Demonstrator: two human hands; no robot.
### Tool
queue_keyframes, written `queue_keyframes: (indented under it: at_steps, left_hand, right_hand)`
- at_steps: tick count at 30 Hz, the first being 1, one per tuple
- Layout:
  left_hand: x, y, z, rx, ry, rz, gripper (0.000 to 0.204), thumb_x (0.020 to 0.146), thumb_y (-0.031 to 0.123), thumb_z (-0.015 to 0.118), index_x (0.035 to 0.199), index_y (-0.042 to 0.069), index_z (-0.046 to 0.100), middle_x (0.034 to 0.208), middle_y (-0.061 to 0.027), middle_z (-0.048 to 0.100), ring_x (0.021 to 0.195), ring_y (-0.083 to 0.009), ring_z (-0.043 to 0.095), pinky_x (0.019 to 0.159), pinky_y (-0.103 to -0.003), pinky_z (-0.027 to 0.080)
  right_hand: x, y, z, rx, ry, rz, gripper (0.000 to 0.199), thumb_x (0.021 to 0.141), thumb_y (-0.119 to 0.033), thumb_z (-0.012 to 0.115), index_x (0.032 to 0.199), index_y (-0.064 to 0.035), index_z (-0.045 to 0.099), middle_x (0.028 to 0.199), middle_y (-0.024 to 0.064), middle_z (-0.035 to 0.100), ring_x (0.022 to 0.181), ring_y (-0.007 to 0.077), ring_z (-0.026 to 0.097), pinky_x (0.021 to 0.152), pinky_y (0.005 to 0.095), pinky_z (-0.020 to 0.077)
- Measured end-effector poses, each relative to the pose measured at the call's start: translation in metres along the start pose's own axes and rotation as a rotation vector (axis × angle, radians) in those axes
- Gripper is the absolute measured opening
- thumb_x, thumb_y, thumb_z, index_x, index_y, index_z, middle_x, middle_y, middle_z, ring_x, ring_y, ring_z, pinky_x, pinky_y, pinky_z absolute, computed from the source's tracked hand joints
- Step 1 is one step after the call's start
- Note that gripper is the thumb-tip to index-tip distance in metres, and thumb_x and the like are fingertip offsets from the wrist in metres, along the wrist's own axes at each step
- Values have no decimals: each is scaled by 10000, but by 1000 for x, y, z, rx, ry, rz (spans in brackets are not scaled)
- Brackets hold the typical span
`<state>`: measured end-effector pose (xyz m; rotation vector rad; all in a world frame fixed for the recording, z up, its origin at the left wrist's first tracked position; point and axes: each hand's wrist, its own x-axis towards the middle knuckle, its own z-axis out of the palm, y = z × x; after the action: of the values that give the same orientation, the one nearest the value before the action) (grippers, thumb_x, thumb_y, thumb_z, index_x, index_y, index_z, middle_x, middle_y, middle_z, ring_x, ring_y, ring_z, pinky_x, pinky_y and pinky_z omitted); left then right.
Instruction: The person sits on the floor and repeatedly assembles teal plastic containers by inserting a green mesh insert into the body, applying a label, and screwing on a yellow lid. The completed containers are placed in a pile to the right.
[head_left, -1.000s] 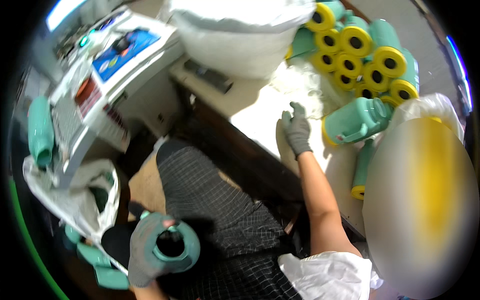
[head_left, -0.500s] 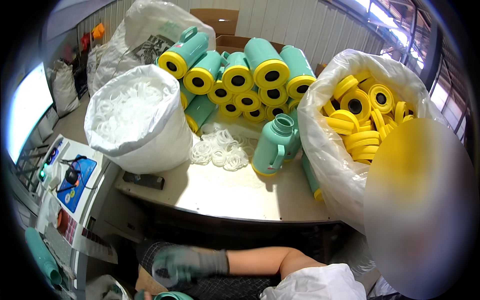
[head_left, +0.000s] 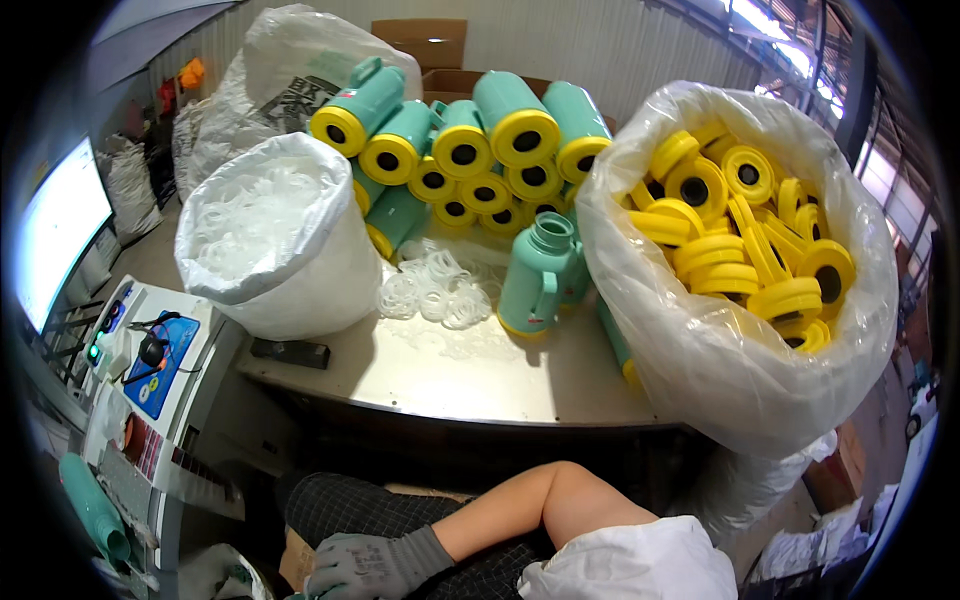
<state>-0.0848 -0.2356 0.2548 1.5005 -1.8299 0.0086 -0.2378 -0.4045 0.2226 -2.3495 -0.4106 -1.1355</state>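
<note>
My right hand [head_left: 372, 566], in a grey glove with a darker green finger side, is low in the picture over my lap. Its fingers bend downward and look closed, but their tips and whatever they grip are hidden at the lower edge. My left hand is out of the picture. On the table ahead stands an upright green thermos jug [head_left: 530, 280] with a side handle, an uncovered mouth and a yellow base. Beside it lies a loose heap of white plastic rings [head_left: 437, 290].
A white sack of rings [head_left: 330, 262] stands left on the table [head_left: 455, 385]. Stacked green jugs [head_left: 517, 105] with yellow bases lie behind. At right, a clear plastic bag [head_left: 690, 350] holds yellow round parts [head_left: 697, 190]. A desk with a blue pad [head_left: 165, 365] stands left.
My right hand has moved down and slightly right, over where a green jug's mouth showed at the lower edge. The blurred patch at the right is gone, and the view has shifted slightly.
</note>
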Motion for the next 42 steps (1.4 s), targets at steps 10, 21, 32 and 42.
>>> queue_keyframes:
  at_steps: [10, 21, 32, 42]
  left_hand:
    - [-1, -12, 10, 108, -222, 86, 447, 805, 281, 858, 1161, 85, 673, 1087, -162, 640, 1061, -409, 585, 941, -569, 463]
    - [41, 32, -15, 451, -320, -263, 251, 876, 240, 697, 1078, 91, 712, 960, -85, 656, 955, -317, 597, 892, -471, 466]
    - [52, 7, -52, 253, -604, -161, 252, 689, 192, 791, 891, 105, 668, 1000, -73, 576, 969, -274, 584, 781, -399, 496]
    - [57, -4, -19, 416, -655, -258, 183, 822, 147, 757, 988, 111, 687, 926, -63, 622, 774, -225, 657, 686, -351, 554]
  right_hand:
    - [-33, -4, 25, 52, -163, 245, 518, 808, -601, 761, 968, -110, 739, 1261, 134, 698, 1112, 386, 660, 896, 509, 545]
    - [-21, -25, 19, 33, -368, 372, 393, 922, -439, 659, 1087, -85, 705, 1133, 102, 627, 977, 250, 634, 762, 382, 549]
    - [9, -33, 14, 71, -364, 245, 293, 776, -361, 833, 826, -100, 709, 911, 62, 671, 781, 229, 656, 652, 370, 532]
    - [1, -24, 8, 106, -295, 337, 314, 697, -350, 896, 798, -129, 697, 880, 24, 669, 711, 199, 611, 596, 367, 485]
